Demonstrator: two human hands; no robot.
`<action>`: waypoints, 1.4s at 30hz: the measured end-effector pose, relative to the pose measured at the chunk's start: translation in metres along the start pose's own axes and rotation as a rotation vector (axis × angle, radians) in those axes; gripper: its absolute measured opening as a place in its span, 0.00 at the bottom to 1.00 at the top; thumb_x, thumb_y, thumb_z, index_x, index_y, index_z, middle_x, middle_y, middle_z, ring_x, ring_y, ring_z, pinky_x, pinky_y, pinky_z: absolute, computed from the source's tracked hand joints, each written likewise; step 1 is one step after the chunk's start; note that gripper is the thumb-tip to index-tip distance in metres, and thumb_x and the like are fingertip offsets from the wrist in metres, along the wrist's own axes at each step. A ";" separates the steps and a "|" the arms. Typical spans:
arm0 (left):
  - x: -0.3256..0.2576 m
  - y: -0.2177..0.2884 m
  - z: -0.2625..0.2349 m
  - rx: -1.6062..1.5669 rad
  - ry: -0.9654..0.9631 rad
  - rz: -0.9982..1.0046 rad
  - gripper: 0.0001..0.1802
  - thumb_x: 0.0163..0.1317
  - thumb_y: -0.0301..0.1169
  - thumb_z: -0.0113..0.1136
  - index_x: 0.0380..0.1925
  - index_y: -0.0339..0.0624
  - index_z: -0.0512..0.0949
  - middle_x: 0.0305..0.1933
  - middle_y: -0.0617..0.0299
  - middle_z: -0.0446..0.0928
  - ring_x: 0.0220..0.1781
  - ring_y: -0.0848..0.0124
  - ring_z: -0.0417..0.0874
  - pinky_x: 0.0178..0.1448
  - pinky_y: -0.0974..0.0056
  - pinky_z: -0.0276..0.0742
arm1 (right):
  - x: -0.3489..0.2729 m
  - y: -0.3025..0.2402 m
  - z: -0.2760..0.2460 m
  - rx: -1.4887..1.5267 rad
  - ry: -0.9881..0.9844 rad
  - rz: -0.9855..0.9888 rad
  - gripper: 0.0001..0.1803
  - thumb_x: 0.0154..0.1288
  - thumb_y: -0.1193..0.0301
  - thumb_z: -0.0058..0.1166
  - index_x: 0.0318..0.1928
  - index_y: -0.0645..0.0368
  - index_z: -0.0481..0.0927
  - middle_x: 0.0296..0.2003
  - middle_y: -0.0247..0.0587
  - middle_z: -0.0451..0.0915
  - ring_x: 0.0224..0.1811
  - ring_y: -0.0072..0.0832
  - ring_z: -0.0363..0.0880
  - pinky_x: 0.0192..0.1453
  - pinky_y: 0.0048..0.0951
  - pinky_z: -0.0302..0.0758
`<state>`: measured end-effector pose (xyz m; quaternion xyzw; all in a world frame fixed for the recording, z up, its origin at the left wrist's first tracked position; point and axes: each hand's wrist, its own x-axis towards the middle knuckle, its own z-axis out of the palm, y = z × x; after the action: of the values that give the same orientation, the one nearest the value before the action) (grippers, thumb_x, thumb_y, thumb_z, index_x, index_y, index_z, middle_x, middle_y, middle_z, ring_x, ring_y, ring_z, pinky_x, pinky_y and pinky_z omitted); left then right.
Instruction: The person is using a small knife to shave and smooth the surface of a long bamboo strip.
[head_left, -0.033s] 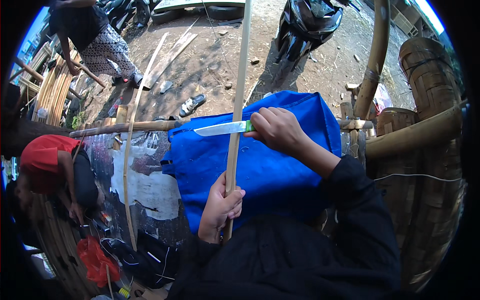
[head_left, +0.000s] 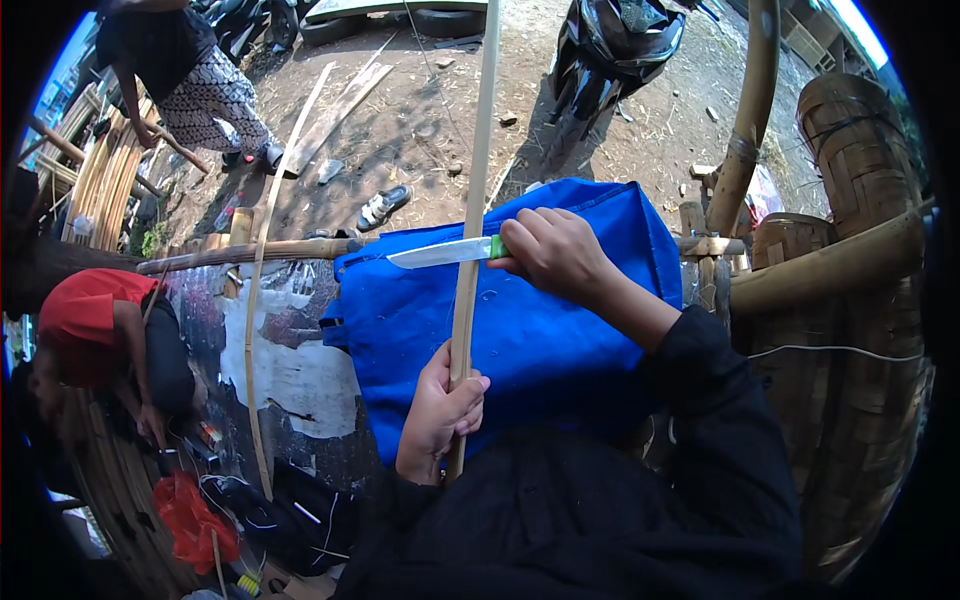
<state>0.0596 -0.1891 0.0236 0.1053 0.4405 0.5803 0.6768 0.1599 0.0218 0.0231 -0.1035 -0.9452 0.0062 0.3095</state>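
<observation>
Smooth, shiny metal is shown by the blade (head_left: 430,256), what looks like plastic by the green handle (head_left: 497,247), and pale, matt, fibrous wood by the strip (head_left: 468,305). Creased, faintly shiny blue cloth (head_left: 545,345) is seen, the sleeve (head_left: 720,400) is made of dull black cloth, and the red bag (head_left: 192,520) of thin, crinkled plastic. Glossy dark panels are seen on the motorbike (head_left: 625,50), and rough woven strips on the basket (head_left: 850,150).
</observation>
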 end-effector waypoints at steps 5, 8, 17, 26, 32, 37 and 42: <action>0.001 0.003 0.001 -0.007 0.054 0.026 0.19 0.56 0.18 0.50 0.48 0.42 0.62 0.15 0.71 0.60 0.07 0.84 0.57 0.11 0.77 0.55 | 0.007 0.005 0.005 -0.037 0.029 -0.073 0.19 0.59 0.54 0.51 0.24 0.55 0.66 0.17 0.34 0.65 0.18 0.30 0.69 0.22 0.30 0.66; -0.015 -0.015 -0.004 -0.095 -0.030 -0.069 0.21 0.56 0.17 0.50 0.50 0.41 0.62 0.16 0.70 0.61 0.07 0.84 0.58 0.11 0.77 0.55 | 0.015 0.091 -0.007 -0.362 0.080 0.468 0.19 0.65 0.55 0.45 0.24 0.56 0.65 0.15 0.42 0.70 0.17 0.38 0.73 0.19 0.38 0.66; -0.016 0.001 0.006 0.040 -0.189 -0.090 0.26 0.58 0.23 0.55 0.57 0.37 0.60 0.17 0.70 0.62 0.09 0.85 0.59 0.13 0.77 0.55 | -0.005 0.059 -0.011 0.042 0.151 0.647 0.22 0.69 0.56 0.38 0.25 0.60 0.65 0.17 0.51 0.69 0.20 0.47 0.70 0.23 0.38 0.65; -0.005 0.010 0.008 0.023 -0.102 -0.025 0.18 0.57 0.23 0.55 0.47 0.39 0.64 0.14 0.72 0.59 0.07 0.86 0.56 0.11 0.77 0.53 | -0.035 -0.019 -0.044 0.245 0.101 0.175 0.21 0.65 0.54 0.45 0.26 0.61 0.68 0.18 0.40 0.66 0.16 0.37 0.69 0.20 0.31 0.65; -0.003 -0.001 0.006 -0.107 -0.179 -0.096 0.11 0.56 0.20 0.52 0.29 0.46 0.60 0.14 0.72 0.58 0.06 0.86 0.55 0.09 0.77 0.51 | -0.051 -0.023 -0.028 0.086 -0.070 -0.092 0.22 0.59 0.52 0.50 0.21 0.55 0.63 0.15 0.33 0.59 0.13 0.27 0.64 0.18 0.27 0.62; -0.002 0.001 0.010 -0.067 -0.130 -0.079 0.11 0.56 0.20 0.51 0.29 0.46 0.60 0.13 0.72 0.57 0.06 0.86 0.54 0.09 0.77 0.50 | -0.041 -0.016 -0.027 -0.021 -0.026 -0.173 0.23 0.58 0.51 0.51 0.20 0.54 0.62 0.15 0.31 0.58 0.13 0.23 0.62 0.16 0.24 0.60; -0.001 0.001 0.007 -0.082 -0.088 -0.031 0.12 0.56 0.21 0.51 0.27 0.47 0.59 0.13 0.73 0.55 0.06 0.86 0.54 0.09 0.77 0.49 | -0.037 -0.018 -0.019 -0.084 0.011 -0.177 0.23 0.58 0.51 0.51 0.20 0.53 0.63 0.15 0.30 0.58 0.13 0.22 0.60 0.16 0.23 0.59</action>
<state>0.0644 -0.1870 0.0290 0.0960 0.3877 0.5821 0.7082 0.1964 -0.0037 0.0183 -0.0325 -0.9484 -0.0616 0.3094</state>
